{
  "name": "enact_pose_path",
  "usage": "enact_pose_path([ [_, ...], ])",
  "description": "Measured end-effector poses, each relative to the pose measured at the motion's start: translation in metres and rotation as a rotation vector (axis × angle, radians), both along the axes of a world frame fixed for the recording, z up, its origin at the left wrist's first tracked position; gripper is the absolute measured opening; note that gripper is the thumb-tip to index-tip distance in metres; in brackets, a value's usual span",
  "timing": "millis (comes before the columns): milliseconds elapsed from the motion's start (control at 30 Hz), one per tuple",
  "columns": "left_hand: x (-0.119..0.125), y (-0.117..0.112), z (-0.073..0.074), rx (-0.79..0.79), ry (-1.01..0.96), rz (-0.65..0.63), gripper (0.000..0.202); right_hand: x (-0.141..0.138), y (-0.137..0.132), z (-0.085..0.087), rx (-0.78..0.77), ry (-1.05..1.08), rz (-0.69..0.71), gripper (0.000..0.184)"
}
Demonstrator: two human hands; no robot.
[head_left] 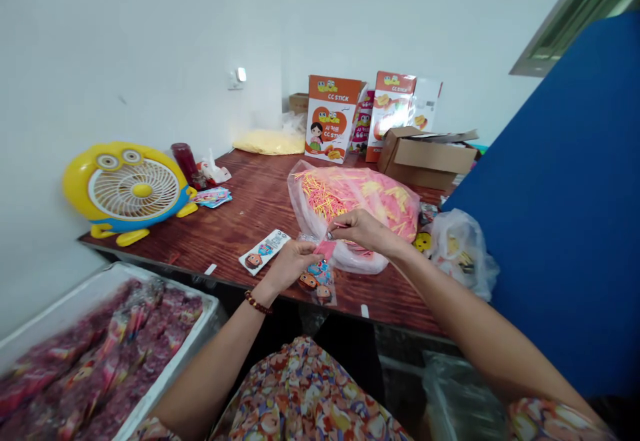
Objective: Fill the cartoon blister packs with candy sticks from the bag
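My left hand is closed on a small clear packet printed with cartoon faces, held at the table's front edge. My right hand pinches a thin pink stick at the packet's top. Just behind both hands lies a large clear bag stuffed with pink and yellow sticks. A flat printed card rests on the wood to the left of my left hand.
A yellow cartoon desk fan stands at the table's left. Orange CC Stick boxes and a cardboard box line the back. A white bin of pink packets sits low left. A blue panel rises on the right.
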State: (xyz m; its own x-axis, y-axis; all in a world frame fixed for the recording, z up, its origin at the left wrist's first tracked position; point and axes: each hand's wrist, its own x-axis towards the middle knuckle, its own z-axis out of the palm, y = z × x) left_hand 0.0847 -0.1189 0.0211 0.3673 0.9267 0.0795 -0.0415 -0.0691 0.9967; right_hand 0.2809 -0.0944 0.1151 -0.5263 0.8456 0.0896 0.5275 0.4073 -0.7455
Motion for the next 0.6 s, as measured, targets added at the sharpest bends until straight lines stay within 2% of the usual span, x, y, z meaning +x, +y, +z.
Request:
enact_pose_path([
  [200,-0.004,-0.009,0.005,-0.087,-0.067,0.01,0.026,-0.006,-0.004,-0.007,-0.019,0.106,0.052,0.019],
  [333,-0.005,-0.015,0.005,-0.184,-0.129,0.017,0.031,-0.01,-0.003,-0.012,0.021,0.214,0.02,0.021],
  [467,-0.01,-0.017,-0.005,-0.23,-0.162,0.042,0.036,-0.008,0.008,-0.014,0.114,0.468,-0.205,0.018],
  [600,-0.029,-0.014,-0.02,-0.263,-0.276,0.263,0.038,0.006,0.019,-0.021,0.035,0.695,-0.401,0.02],
])
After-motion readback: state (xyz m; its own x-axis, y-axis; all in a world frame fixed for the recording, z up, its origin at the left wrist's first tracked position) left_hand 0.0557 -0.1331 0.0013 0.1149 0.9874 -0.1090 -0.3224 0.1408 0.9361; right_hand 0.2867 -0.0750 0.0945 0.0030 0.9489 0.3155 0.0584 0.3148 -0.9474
